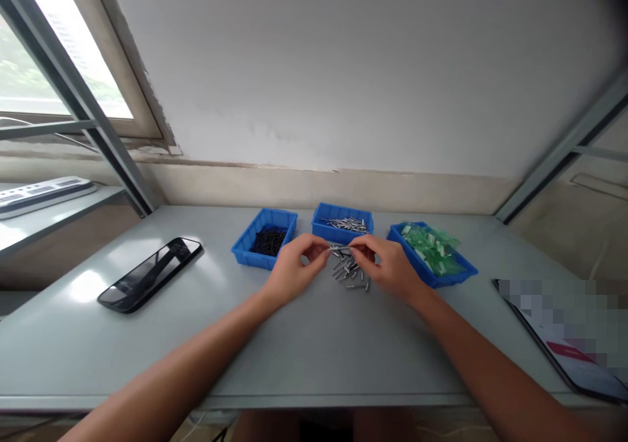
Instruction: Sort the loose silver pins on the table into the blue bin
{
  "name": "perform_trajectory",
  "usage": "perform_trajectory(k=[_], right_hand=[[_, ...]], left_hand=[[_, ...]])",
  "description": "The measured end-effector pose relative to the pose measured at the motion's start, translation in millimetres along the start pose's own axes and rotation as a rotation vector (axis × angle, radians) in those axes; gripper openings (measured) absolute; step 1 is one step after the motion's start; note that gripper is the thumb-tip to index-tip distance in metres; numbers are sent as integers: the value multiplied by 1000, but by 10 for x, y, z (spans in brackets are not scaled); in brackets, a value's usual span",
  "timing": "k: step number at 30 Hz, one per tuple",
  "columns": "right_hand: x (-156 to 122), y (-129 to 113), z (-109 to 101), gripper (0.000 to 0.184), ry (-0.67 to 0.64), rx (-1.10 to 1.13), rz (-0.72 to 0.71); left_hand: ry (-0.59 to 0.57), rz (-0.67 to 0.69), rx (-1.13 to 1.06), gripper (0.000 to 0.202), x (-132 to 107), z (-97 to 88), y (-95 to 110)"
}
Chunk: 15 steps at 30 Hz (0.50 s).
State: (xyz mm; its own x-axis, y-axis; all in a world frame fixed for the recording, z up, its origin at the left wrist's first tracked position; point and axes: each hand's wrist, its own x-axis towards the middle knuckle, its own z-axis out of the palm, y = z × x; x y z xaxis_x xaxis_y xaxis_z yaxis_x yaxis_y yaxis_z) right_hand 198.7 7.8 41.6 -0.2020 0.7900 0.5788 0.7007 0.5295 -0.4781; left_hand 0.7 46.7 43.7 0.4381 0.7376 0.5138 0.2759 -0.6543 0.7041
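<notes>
Both the left hand (293, 267) and right hand (387, 265) pinch one metal pin (339, 248) near the bench's (314, 350) far edge; fingertips hide its ends.

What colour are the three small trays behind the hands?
Blue, all three trays, seen in the head view.

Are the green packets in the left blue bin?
No, the left blue bin holds black screws; the green packets lie in the right blue bin.

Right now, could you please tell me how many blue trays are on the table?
3: the left tray holds dark screws, the middle tray silver pins, the right tray green packets; none seems hidden.
</notes>
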Motion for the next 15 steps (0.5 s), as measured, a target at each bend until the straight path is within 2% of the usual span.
perform_trajectory(k=[2, 4, 15], right_hand=[[-4, 17, 22, 13, -42, -8, -28], [-12, 17, 53, 13, -92, -9, -67], [-33, -61, 145, 12, -170, 47, -60]], left_hand=[[62, 12, -34, 9, -3, -12, 41], [66, 16, -74, 9, -11, -13, 59], [-102, -29, -127, 12, 1, 26, 5]])
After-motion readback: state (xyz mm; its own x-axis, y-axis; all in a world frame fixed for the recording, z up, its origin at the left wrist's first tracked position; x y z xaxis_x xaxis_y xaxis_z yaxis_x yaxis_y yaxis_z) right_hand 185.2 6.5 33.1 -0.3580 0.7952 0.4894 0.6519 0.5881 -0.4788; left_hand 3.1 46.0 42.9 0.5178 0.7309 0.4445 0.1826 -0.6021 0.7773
